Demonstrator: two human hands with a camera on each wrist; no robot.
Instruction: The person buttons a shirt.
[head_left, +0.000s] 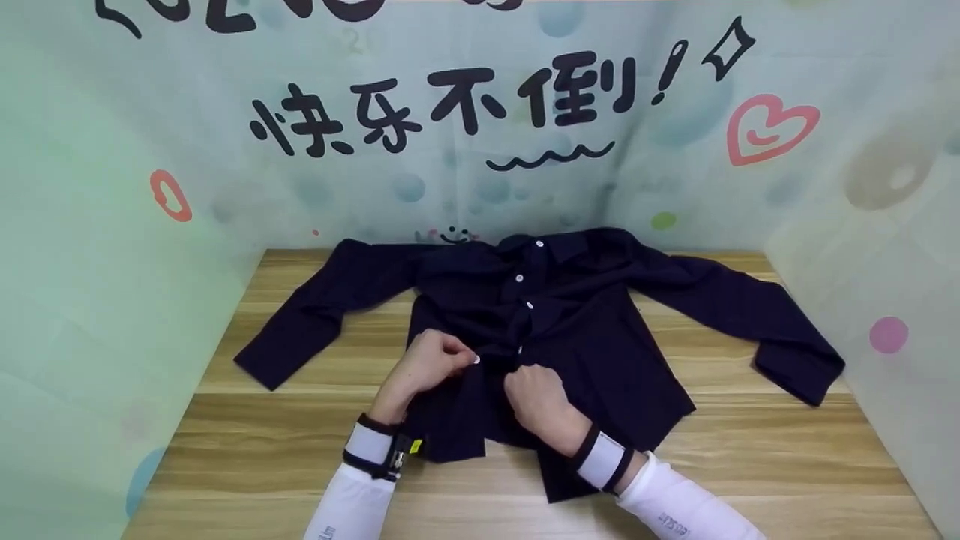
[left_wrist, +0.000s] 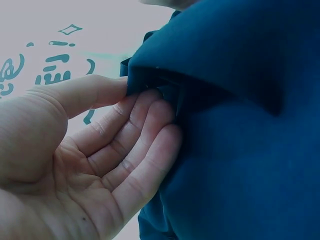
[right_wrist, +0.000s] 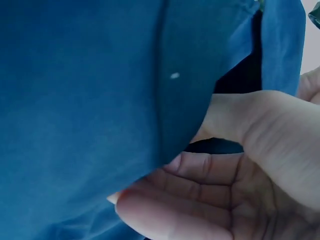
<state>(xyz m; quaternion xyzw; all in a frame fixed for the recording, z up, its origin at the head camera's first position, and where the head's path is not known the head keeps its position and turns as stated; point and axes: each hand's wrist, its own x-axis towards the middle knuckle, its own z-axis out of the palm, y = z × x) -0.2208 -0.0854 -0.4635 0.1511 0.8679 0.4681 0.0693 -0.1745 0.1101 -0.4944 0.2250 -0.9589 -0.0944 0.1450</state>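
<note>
A dark navy long-sleeved shirt (head_left: 607,352) lies front up on the table, collar toward the back wall and both sleeves spread out sideways. White buttons (head_left: 519,278) run down its upper front, while the lower front hangs apart. My left hand (head_left: 431,365) pinches the left front edge beside a white button (head_left: 476,359); in the left wrist view the thumb lies over the folded cloth and the fingers curl beneath. With my right hand (head_left: 541,397) I grip the opposite front edge. A small pale mark (right_wrist: 174,75) shows on that cloth in the right wrist view.
The wood-grain table (head_left: 285,427) reaches back to a printed fabric wall (head_left: 450,195) with black writing and coloured drawings. Similar fabric panels stand on both sides. Each wrist wears a white and black strap (head_left: 369,446) over a white sleeve (head_left: 352,502).
</note>
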